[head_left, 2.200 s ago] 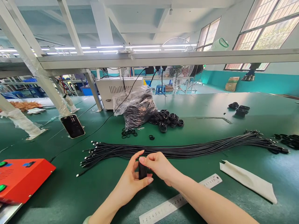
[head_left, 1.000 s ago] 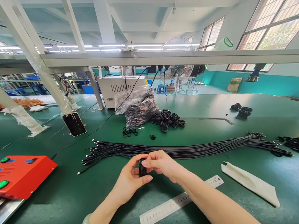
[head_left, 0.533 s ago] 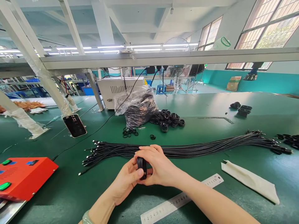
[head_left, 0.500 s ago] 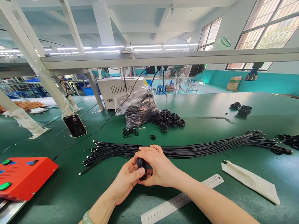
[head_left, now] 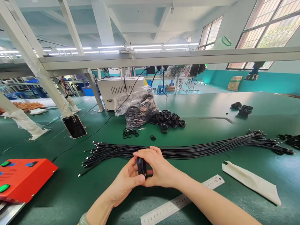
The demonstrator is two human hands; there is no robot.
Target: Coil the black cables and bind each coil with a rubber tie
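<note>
A small coil of black cable [head_left: 141, 166] is held upright between my two hands, above the green table. My left hand [head_left: 127, 178] is closed on its left side, with the thumb at the lower edge. My right hand [head_left: 157, 167] grips it from the right, fingers over the top and thumb underneath. Just behind my hands lies a long bundle of straight black cables [head_left: 199, 151], with connectors showing at both ends. Below my right forearm a steel ruler [head_left: 164, 210] lies at a slant, partly hidden by the arm.
Behind the bundle are coiled cables [head_left: 167, 119], a clear plastic bag [head_left: 140, 109] and small black rings [head_left: 130, 133]. A red box with green buttons [head_left: 28, 178] stands at left, near a phone [head_left: 74, 126]. A folded pale sheet [head_left: 252, 182] lies at right.
My left thumb has slid down to the coil's lower edge, so more of the coil's face shows. Both hands still hold it in nearly the same place.
</note>
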